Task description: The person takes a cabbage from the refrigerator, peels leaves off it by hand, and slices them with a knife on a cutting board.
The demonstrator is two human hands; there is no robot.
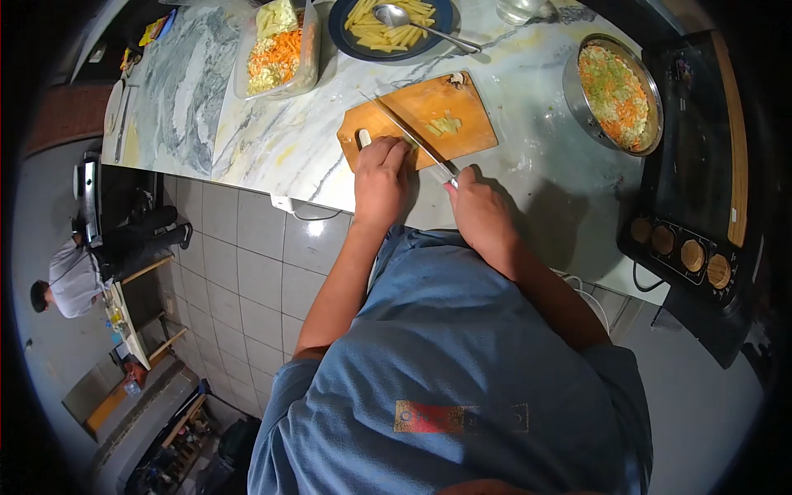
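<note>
An orange-brown wooden cutting board (474, 111) lies near the counter's front edge. My right hand (483, 210) is closed around the handle of a kitchen knife (404, 128), whose blade points up and left across the board. My left hand (381, 177) presses on the board just left of the blade, fingers curled together. What it holds is mostly hidden; a bit of pale green shows beside the fingertips. To the right of the blade sits a small heap of chopped pale green pieces (445, 124). A small dark and whitish scrap (456, 79) rests at the board's far corner.
Behind the board are a plastic container (312, 62) of shredded vegetables and a dark plate (340, 37) with yellow sticks and a spoon (392, 15). At right stand a metal bowl (573, 95) of shredded mix and a black oven (693, 165). Another person (74, 272) is far left.
</note>
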